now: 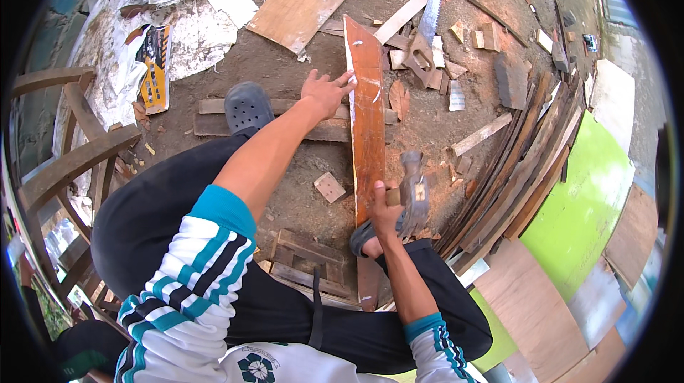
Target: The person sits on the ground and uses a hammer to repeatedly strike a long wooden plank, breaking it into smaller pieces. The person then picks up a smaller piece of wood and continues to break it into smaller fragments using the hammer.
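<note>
A long reddish-brown wooden plank (368, 126) stretches away from me between my feet, with white smears on its face and a pale left edge. My left hand (328, 94) is at that left edge near the far end, fingers spread and fingertips at the edge. In my right hand (387, 213) is a hammer (414, 198), gripped by its handle close to the head. The head is slightly blurred and sits just right of the plank, above my right foot. Most of the handle is hidden by my hand.
A handsaw (426, 41) lies beyond the plank among offcuts. A flat board (302, 5) is at the far side. Long wood strips (524, 169) and a green sheet (581, 201) are on the right. A wooden chair frame (78, 141) stands left. A clog (249, 106) covers my left foot.
</note>
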A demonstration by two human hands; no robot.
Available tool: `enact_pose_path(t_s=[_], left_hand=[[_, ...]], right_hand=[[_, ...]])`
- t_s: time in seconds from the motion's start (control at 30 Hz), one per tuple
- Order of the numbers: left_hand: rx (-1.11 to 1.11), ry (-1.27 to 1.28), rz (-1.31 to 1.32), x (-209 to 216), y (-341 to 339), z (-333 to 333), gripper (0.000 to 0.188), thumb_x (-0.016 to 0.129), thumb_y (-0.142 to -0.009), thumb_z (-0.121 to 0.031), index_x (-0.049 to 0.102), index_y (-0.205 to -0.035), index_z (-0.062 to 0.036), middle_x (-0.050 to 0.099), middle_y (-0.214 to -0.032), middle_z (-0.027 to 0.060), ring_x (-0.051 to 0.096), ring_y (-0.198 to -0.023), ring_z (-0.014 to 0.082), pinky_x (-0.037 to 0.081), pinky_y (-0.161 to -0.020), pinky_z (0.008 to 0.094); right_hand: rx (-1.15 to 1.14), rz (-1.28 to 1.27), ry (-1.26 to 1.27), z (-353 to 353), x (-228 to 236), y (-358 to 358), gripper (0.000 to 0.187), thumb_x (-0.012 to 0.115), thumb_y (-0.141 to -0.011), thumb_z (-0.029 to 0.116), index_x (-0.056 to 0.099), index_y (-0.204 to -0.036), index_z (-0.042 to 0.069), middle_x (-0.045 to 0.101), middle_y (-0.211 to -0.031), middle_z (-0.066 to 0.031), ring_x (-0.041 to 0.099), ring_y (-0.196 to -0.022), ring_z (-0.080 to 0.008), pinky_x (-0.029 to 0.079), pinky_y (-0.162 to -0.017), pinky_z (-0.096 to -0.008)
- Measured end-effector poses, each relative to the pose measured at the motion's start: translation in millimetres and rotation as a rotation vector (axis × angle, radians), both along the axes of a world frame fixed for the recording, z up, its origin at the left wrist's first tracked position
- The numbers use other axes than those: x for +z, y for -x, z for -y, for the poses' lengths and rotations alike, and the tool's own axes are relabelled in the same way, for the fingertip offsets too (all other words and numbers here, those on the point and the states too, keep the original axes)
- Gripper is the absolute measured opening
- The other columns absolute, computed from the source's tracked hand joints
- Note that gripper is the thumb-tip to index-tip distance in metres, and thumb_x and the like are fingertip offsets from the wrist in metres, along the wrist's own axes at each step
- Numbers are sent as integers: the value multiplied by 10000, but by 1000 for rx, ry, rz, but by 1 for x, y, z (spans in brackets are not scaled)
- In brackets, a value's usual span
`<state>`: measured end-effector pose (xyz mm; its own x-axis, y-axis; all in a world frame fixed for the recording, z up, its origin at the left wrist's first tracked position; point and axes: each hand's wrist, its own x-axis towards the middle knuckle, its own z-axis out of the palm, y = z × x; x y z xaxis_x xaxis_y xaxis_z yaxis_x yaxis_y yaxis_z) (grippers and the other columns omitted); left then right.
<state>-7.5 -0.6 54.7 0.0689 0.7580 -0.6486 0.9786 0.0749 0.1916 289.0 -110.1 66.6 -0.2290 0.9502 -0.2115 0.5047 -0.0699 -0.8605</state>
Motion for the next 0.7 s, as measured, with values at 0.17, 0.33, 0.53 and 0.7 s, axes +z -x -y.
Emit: enact_pose_path(t_s=[0.17, 0.33, 0.53, 0.7], left_hand=[[-20, -22, -3, -3, 9, 2, 827, 618, -883, -77, 259, -1588, -314, 162, -1682, -78, 443, -1405, 231, 290, -1184, 510], [-8, 0, -36, -2, 13, 8, 811, 604, -896, -87, 254, -1590, -318, 166, -1681, -81, 403, -1439, 240, 279, -1191, 507], [-19, -27, -56, -2, 5, 3, 829, 633, -876, -98, 260, -1589, -296, 174, -1681, -56, 389, -1448, 256, 270, -1195, 512], [19, -79, -18, -5, -3, 5, 821, 602, -863, -104, 257, -1591, -265, 180, -1681, -25, 384, -1449, 272, 291, -1183, 523]], right_hand=[[-55, 475, 522, -8, -1, 51, 310, 653, -885, 281, 653, -801, -17, 616, -666, -149, 629, -651, -246, 463, -629, -413], [-204, 209, 351, -5, 9, 58, 320, 647, -871, 270, 678, -859, -48, 657, -693, -201, 692, -723, -298, 495, -683, -440], [-68, 473, 634, -12, -3, 54, 340, 629, -835, 261, 675, -844, -76, 694, -744, -226, 698, -741, -347, 516, -707, -425], [-379, 54, 859, -1, 19, 43, 246, 605, -863, 161, 539, -661, 36, 505, -544, -40, 485, -392, -152, 369, -366, -327]])
